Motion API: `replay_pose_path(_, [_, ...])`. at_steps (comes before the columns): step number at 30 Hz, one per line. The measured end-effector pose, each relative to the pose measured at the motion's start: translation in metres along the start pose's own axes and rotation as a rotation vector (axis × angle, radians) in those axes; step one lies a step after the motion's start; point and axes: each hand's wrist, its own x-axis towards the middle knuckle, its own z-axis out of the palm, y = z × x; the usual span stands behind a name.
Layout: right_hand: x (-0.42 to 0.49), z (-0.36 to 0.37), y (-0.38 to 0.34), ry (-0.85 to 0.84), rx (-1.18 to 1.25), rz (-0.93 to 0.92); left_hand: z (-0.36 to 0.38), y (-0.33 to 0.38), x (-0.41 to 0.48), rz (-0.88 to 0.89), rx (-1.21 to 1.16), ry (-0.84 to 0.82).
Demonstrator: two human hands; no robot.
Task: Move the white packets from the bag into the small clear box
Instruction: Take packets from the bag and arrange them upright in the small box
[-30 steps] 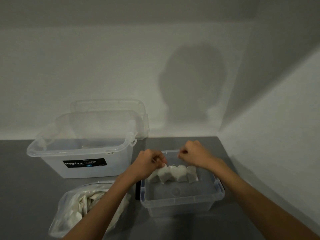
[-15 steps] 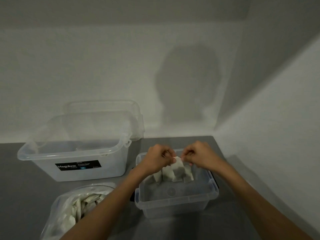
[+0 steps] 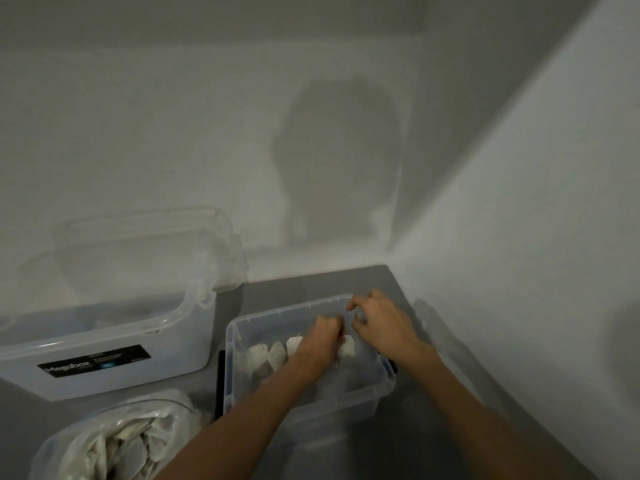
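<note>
Grey desk [image 3: 311, 285] in a white corner: the batch is now down in the box.
White packets [image 3: 277, 355], held up over the small clear box [image 3: 363, 396] a second ago, now stand in a row on its floor, so this batch looks delivered. The left hand [image 3: 323, 341] has dropped onto the row, its fingers curled under and hidden, so I cannot tell whether they grip. The right hand [image 3: 381, 323], at 1 o'clock of it by the far rim, has its fingers bent narrow, and what they hold is unclear. The bag [image 3: 121, 445], at 7 o'clock of the box, holds many more.
</note>
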Motion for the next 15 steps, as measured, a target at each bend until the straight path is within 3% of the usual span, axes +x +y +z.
replay_pose_path(8, [0.001,0.001,0.002,0.011,0.011,-0.018,-0.004,0.009,-0.003,-0.001,0.429,-0.102])
replay_pose_path(15, [-0.001,-0.002,-0.001,0.012,-0.003,-0.027,-0.016,0.017,-0.007,0.023,0.502,-0.050])
